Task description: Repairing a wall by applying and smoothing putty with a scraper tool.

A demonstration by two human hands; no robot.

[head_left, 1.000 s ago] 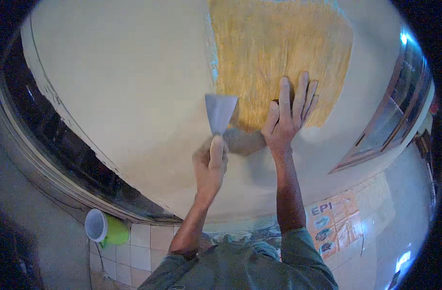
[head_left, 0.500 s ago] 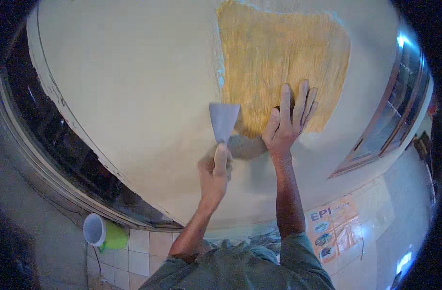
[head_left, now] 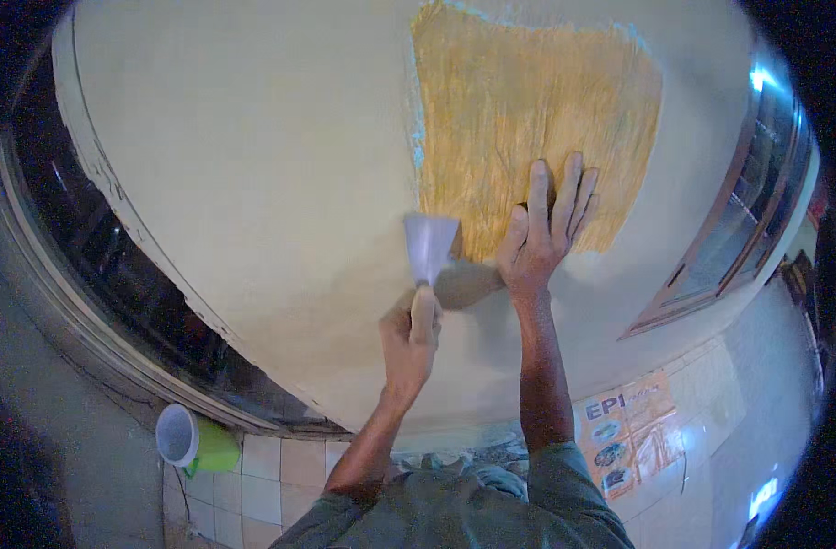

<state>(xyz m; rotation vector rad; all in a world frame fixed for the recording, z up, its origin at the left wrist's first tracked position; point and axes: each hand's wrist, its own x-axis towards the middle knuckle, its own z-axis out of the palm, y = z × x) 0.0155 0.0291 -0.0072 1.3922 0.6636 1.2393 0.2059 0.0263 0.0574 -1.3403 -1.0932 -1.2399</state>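
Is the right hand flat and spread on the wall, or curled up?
Spread. The right hand lies palm-down with fingers fanned on the yellow rough patch, beside the putty knife held by the left hand.

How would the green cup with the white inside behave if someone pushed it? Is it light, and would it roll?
The green cup looks like thin plastic, so it is probably light and would slide easily. It seems to lie on its side, open mouth showing, so its round wall may let it roll. Its taper would likely curve that roll. What supports it by the tiled wall is unclear.
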